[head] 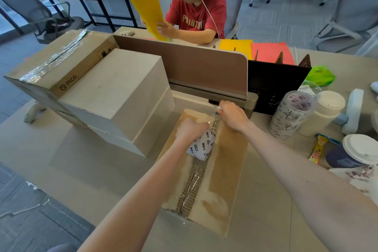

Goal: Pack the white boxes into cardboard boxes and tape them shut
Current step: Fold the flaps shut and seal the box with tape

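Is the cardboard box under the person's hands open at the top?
No: the cardboard box has its flaps folded shut, with clear tape along the seam from the tape roll the left hand grips.

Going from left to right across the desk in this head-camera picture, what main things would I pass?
Taped PICO cardboard box → stack of white boxes → cardboard box being taped → sleeve of tape rolls → white tumbler.
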